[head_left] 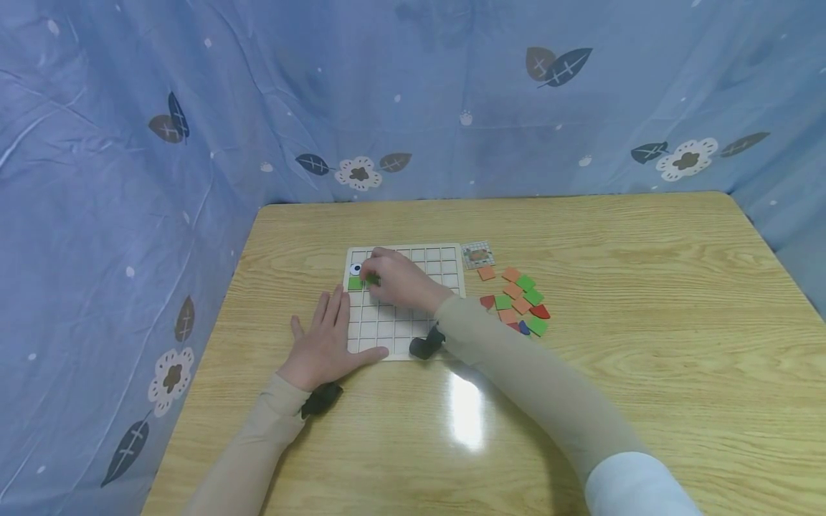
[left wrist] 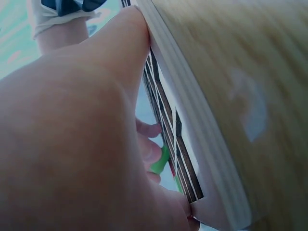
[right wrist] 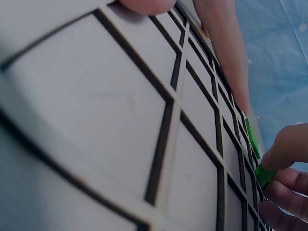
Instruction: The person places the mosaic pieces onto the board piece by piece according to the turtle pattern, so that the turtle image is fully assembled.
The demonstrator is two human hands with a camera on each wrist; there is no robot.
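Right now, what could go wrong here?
The pinched green tile in the right hand could bump the placed green tile beside it. The right sleeve, passing close to the loose pieces, might scatter them. If the left hand at the board's edge shifts, the board may slide.

Blue leaf-and-flower-patterned curtain (head_left: 452, 86) behind a wood-grained table (head_left: 645, 322), bright glare (head_left: 466, 412) on its top.
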